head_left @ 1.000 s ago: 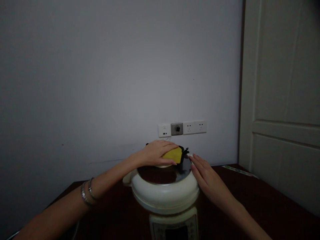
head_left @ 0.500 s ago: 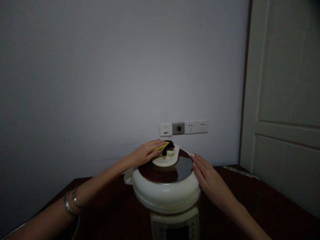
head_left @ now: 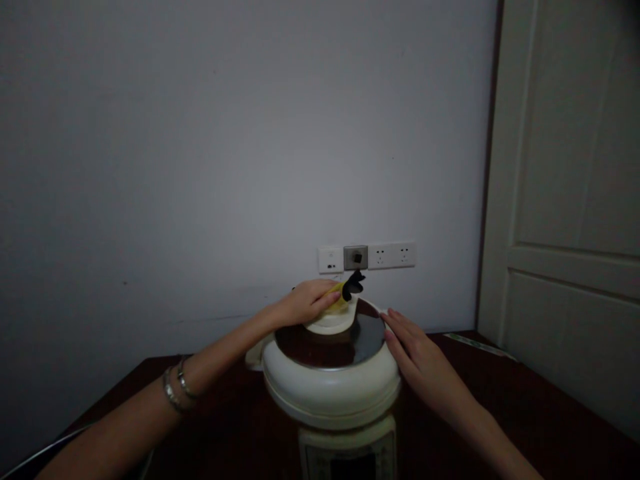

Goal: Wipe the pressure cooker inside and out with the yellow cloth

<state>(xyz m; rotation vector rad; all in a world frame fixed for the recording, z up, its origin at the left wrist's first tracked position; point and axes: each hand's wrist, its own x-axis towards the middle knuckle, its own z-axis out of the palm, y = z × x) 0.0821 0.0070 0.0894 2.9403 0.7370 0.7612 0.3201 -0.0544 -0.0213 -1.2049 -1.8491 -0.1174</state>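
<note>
A cream electric pressure cooker [head_left: 330, 390] with a shiny brown lid panel stands in front of me, its control panel at the bottom of the view. My left hand [head_left: 310, 301] is closed on a yellow and black cloth [head_left: 341, 293] over the raised white part [head_left: 333, 325] on top of the lid. The cloth's dark end sticks up beyond the fingers. On the right side of the lid, my right hand [head_left: 415, 350] rests with its fingers stretched out along the rim. Two silver bangles [head_left: 179, 387] circle the left wrist.
The cooker stands on a dark red-brown table [head_left: 220, 413]. Behind it, wall sockets and a switch [head_left: 367, 257] sit low on a pale wall. A printed strip [head_left: 480, 347] lies at the table's back right, near a pale door [head_left: 570, 220].
My left hand has moved a little to the right with the cloth over the lid's top, and the cloth's dark end now stands higher. My right hand has stayed on the rim.
</note>
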